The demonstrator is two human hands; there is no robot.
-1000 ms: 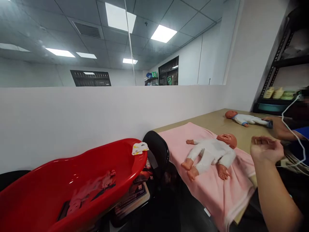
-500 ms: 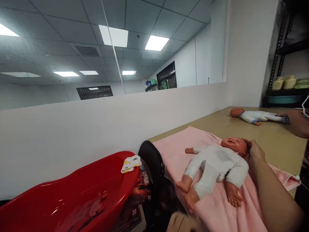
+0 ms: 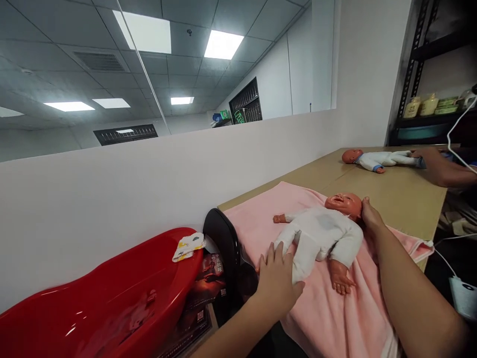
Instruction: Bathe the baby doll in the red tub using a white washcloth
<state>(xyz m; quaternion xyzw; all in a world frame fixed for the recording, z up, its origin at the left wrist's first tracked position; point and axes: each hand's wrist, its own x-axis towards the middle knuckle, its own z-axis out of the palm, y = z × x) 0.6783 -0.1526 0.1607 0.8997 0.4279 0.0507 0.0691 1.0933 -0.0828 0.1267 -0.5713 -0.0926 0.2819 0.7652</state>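
Observation:
A baby doll [image 3: 320, 231] in a white suit lies on its back on a pink towel [image 3: 257, 214], its head toward the right. My right hand [image 3: 370, 216] cups the back and side of the doll's head, fingers mostly hidden behind it. Over the doll's feet is my left hand [image 3: 278, 283], fingers spread and palm down. It covers the feet, and whether it presses on them I cannot tell.
A red baby bathtub [image 3: 149, 278] stands at left with a folded printed cloth [image 3: 189, 246] on its rim. A black chair back [image 3: 223, 238] is beside the tan table [image 3: 402, 199]. Another person's hand [image 3: 427, 159] touches a second doll [image 3: 380, 158]. Bottles [image 3: 428, 105] stand on a shelf.
My left hand has come up from the bottom edge to the doll's feet, fingers spreading. My right hand stays at the doll's head. The whole view has shifted slightly.

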